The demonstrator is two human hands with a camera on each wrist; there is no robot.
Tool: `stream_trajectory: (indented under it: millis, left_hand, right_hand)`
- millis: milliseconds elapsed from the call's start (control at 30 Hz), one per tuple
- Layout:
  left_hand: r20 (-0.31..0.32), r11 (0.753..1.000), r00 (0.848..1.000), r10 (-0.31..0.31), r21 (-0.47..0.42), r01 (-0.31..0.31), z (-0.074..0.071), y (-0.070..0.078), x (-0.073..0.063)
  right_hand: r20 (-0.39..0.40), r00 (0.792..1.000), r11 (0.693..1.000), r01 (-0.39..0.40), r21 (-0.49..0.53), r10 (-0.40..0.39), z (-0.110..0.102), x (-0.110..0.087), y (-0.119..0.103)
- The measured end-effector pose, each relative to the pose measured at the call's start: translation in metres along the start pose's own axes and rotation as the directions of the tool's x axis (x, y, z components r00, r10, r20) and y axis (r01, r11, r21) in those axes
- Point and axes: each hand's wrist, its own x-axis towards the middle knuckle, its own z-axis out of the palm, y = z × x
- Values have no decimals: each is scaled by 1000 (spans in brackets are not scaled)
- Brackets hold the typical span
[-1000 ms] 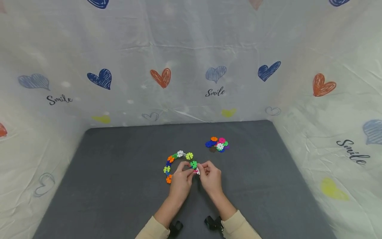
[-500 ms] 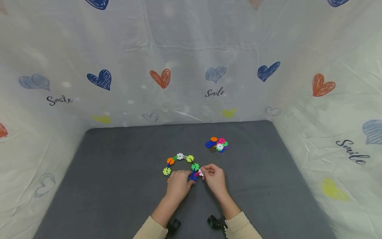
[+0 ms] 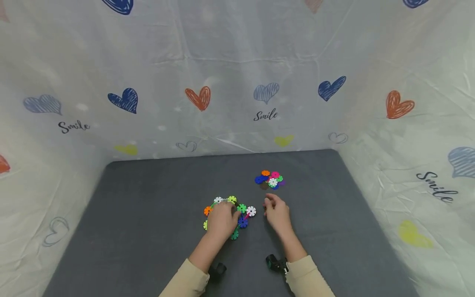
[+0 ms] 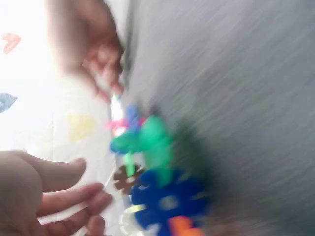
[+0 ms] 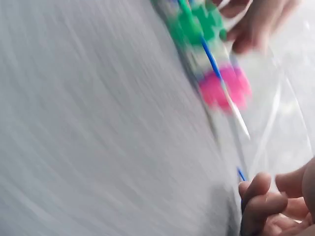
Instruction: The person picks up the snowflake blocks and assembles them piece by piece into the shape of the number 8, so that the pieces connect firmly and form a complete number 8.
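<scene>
A ring of linked plastic snowflake discs [image 3: 243,222] lies on the grey table, in white, yellow, green, orange, blue and other colours. A white disc [image 3: 251,211] sticks out at its right, joined by a pink one. My left hand [image 3: 222,220] is over the ring and hides part of it; in the left wrist view its thumb and fingers stand apart beside a blue disc [image 4: 170,201]. My right hand [image 3: 278,213] is apart from the ring, to its right, with loosely curled fingers [image 5: 263,209] that hold nothing.
Behind my right hand lies a small pile of loose snowflake discs [image 3: 273,182]. The table [image 3: 156,231] has white cloth [image 3: 230,123] printed with hearts hanging at its back and sides. A black wrist camera [image 3: 274,262] sits by the right sleeve.
My right hand has let go of the white disc and moved away to the right. My left hand has shifted across the ring, and the ring has changed shape, with its right end more in view.
</scene>
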Motion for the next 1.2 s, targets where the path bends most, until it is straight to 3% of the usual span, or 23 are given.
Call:
stream_trajectory:
  millis: [100,200,300,400,467,567,700,800,867,1000,1067,1100,1200]
  left_hand:
    - [34,987,990,139,74,-141,-3,0,22]
    - [181,967,958,223,84,-241,2,-1,38]
    - [302,959,922,244,64,-275,9,-2,48]
    - [348,965,907,238,19,-261,13,-2,52]
    - [338,970,911,236,-31,-240,11,-1,54]
    - [277,971,935,222,-149,-186,-2,0,56]
    - [89,930,980,180,-341,-140,-33,3,56]
    - [-32,900,992,120,-418,-123,-54,1,49]
    - [-48,891,996,75,-445,-89,-62,-1,44]
    - [35,847,999,1,-531,18,-67,-6,35]
    - [63,823,998,-10,-567,44,-68,-7,32]
    - [67,816,998,-9,-576,46,-68,-7,30]
    - [29,826,999,30,-564,-8,-69,-6,26]
  right_hand:
    - [-73,997,995,-20,-101,13,-15,21,5]
    - [-121,992,983,-47,-178,25,-23,41,8]
    - [-148,989,963,-61,-262,22,-24,58,8]
    - [-137,990,933,-66,-353,18,-20,69,5]
    - [-127,992,918,-70,-391,21,-17,73,3]
    - [-147,989,918,-77,-390,20,-15,75,4]
    - [-176,984,969,-33,-247,-12,-17,71,5]
    - [-171,984,996,24,-90,-39,-21,65,1]
    - [-147,988,998,61,28,-57,-24,58,-6]
    - [-56,984,961,175,213,-167,-32,38,-33]
    - [-21,956,926,288,242,-292,-36,27,-49]
    - [-16,927,901,368,229,-375,-38,22,-56]
    - [-25,798,786,598,159,-602,-40,13,-73]
